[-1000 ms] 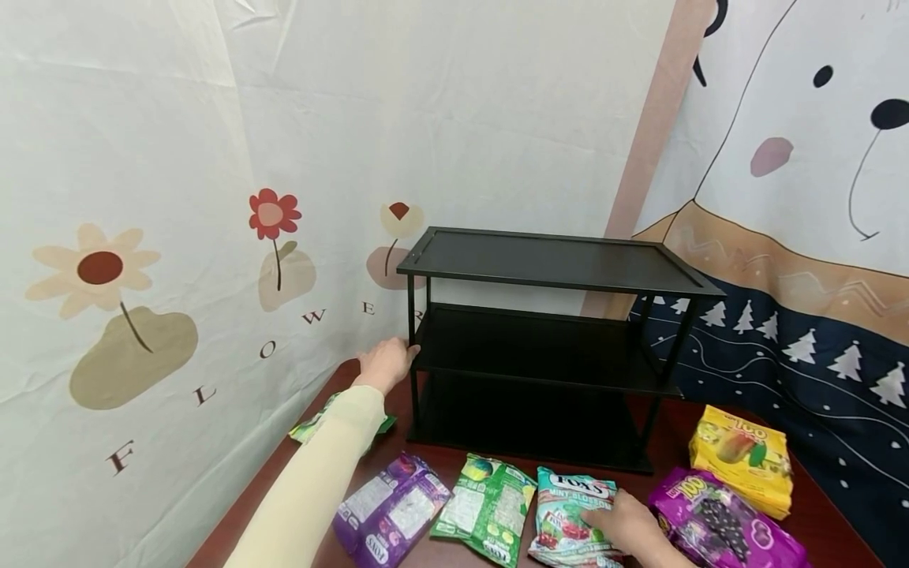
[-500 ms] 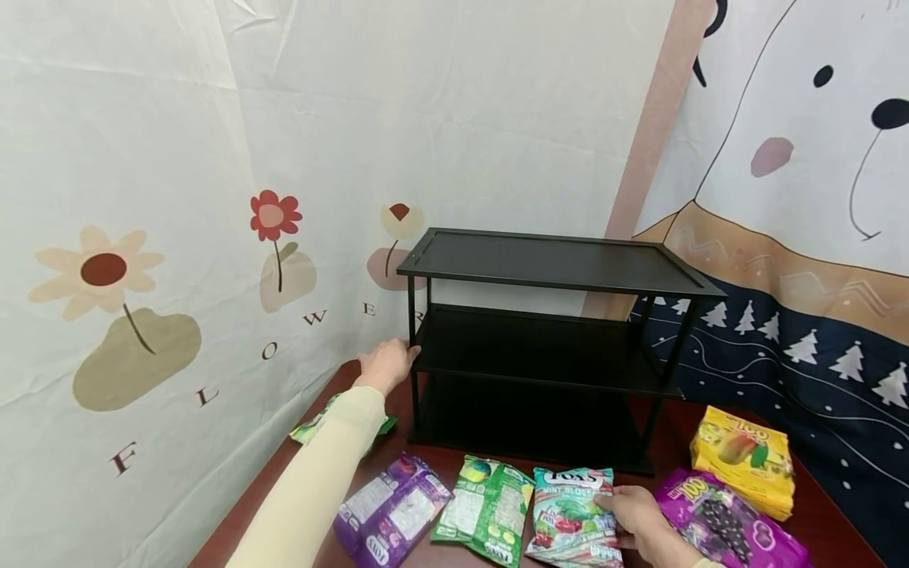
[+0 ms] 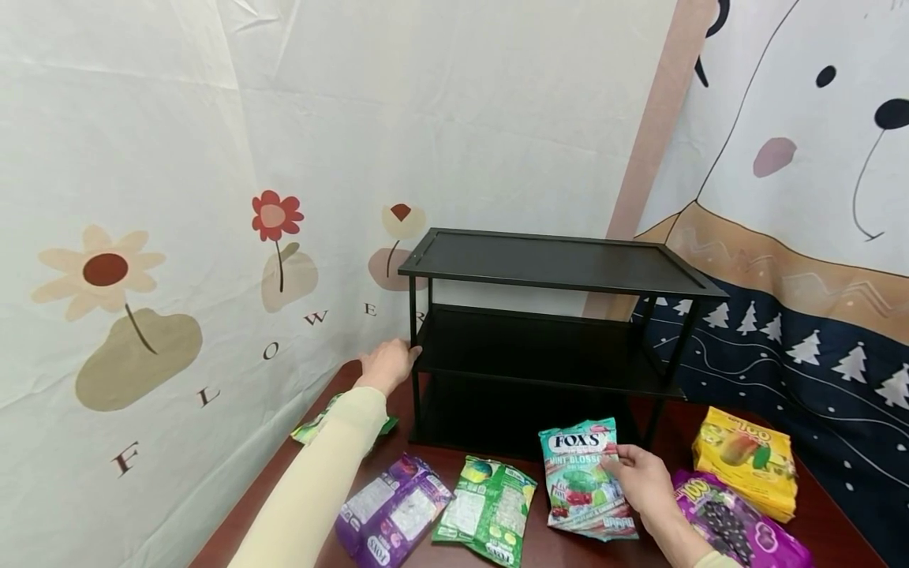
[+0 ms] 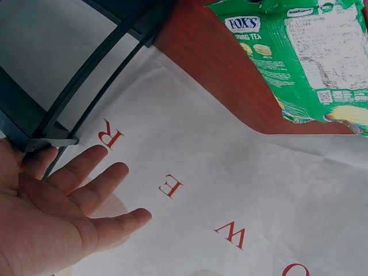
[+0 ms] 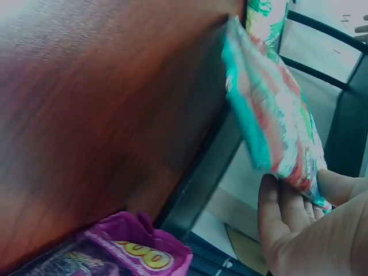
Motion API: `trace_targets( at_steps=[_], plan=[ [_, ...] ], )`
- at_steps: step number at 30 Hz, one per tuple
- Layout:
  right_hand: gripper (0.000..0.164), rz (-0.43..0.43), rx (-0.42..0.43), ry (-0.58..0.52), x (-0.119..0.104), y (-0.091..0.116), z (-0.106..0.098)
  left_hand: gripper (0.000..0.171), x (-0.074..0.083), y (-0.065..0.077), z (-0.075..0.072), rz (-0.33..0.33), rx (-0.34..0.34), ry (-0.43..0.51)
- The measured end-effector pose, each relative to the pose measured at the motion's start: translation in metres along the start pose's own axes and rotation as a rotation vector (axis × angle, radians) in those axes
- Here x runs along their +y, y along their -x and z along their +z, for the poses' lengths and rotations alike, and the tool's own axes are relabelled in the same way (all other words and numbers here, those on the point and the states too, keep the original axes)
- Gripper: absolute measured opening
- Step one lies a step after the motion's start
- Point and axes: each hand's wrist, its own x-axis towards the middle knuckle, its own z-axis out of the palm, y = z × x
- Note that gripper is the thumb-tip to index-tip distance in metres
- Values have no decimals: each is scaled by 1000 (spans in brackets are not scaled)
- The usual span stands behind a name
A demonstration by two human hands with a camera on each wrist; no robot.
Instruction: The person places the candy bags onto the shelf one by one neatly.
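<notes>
Your head camera looks forward and down from farthest back, framing the full width of the 3-tier black metal rack [image 3: 533, 343]. Your left-wrist camera looks closely past your left hand [image 4: 60, 213] at the white letter-printed fabric backdrop [image 4: 201, 172], shared with the head view. Your right-wrist camera sits tilted behind your right hand [image 5: 313, 227], sharing the teal-and-red plastic candy bag [image 5: 276, 115] with the head view, but nearer.

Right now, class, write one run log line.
left hand: touches black three-tier rack; right hand: fingers pinch teal plastic FOX'S bag; yellow plastic bag: on reddish brown table
</notes>
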Motion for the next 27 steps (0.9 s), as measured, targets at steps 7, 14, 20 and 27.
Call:
trace_targets(
  at_steps=[7,14,20,27],
  plan=[
    [35,-99,50,7,-7,1,-1,37,-1,-2,3,-3,2,4],
    [38,-162,71,-56,-14,1,-2,37,-2,-3,4,-1,-1,4],
    [38,-205,104,-92,-22,-1,-2,38,-3,-3,3,-5,-4,7],
    [42,-255,114,-136,-33,1,-2,37,-3,-4,2,2,-3,4]
  ],
)
